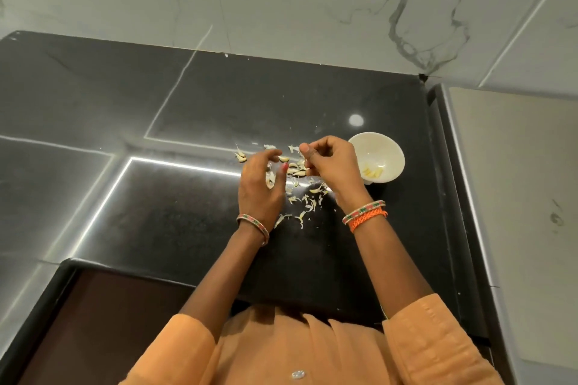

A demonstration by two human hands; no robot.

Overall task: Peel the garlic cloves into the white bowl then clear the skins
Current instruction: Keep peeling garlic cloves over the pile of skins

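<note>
Orange sleeves (438, 350) frame our view. On the worktop (93, 97), our left hand (261, 187) hovers half-open, empty, over unpeeled garlic cloves (294, 166) and skins (305, 201). Our right hand (331, 166) pinches something small; which, we cannot tell. Near the right edge, the white bowl (391, 150) holds few peeled cloves (372, 172). Much remains.

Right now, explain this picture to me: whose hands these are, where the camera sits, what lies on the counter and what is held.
One picture, from a camera worn on a person's head, looking down at their own bare hands. On the black counter lie scattered garlic skins and unpeeled cloves. A white bowl at the right holds peeled cloves. The right hand is closed, its fingertips seemingly pinching something small; what it is cannot be seen. The left hand hovers, fingers curled, over the pile.
</note>
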